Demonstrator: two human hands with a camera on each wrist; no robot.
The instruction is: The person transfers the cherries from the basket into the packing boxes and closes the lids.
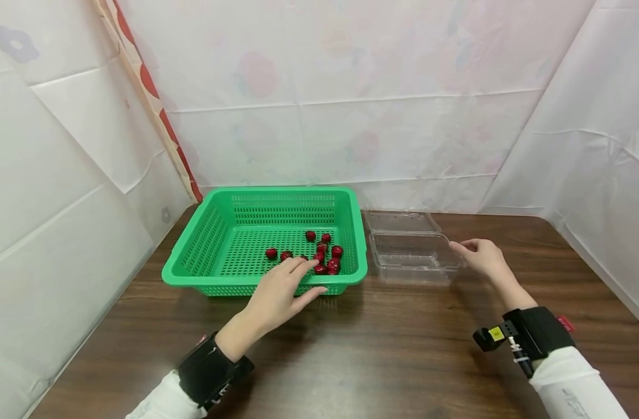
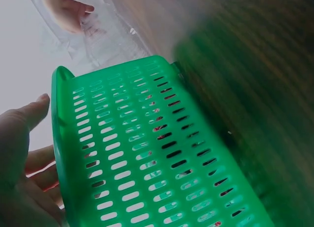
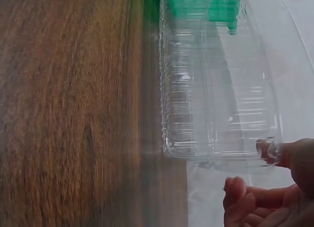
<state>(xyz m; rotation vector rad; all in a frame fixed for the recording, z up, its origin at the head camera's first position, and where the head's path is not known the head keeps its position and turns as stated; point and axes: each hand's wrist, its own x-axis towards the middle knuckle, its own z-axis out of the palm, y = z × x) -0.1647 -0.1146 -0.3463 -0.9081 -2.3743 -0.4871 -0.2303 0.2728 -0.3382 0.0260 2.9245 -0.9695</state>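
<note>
A green plastic basket (image 1: 215,281) holds several dark red cherries (image 1: 337,251), mostly gathered in its right half. My left hand (image 1: 277,294) reaches over the basket's front rim, fingers extended down by the cherries and thumb apart from them. In the left wrist view the slotted basket wall (image 2: 127,134) hides most of those fingers, so any touch on a cherry cannot be made out. To the right of the basket stands a clear plastic box (image 1: 411,253), its lid (image 1: 402,222) folded back. My right hand (image 1: 484,257) pinches the box's right edge.
Both basket and box rest on a dark wooden table (image 1: 351,361). White sheeting (image 1: 309,116) rises behind the table and along both sides. The box stands close beside the basket's right side.
</note>
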